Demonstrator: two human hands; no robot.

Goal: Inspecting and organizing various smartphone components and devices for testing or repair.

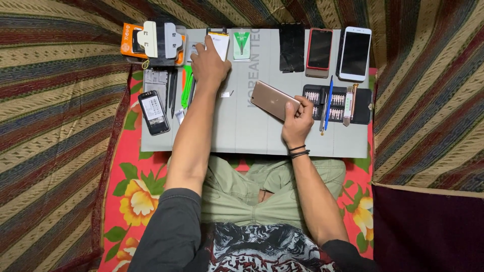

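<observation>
While your left hand [207, 63] reached to the far edge of the grey work mat [242, 136], its fingers lay flat and loosely spread on a white phone battery [220, 44]; it touched the battery but did not yet grip it. Your right hand [297, 121] was closed around the lower end of a rose-gold phone [272, 99], held back-side up and tilted just above the mat, near its middle. Judged from the layout, work was at an early stage: the rose-gold phone's back looked intact and unopened, and the screwdriver bit set [333, 103] lay just right of it, with the blue-handled tool [328, 100] across it, untouched. A dark opened phone [154, 112] sat at the mat's left edge, green pry tools [187, 84] beside it.
</observation>
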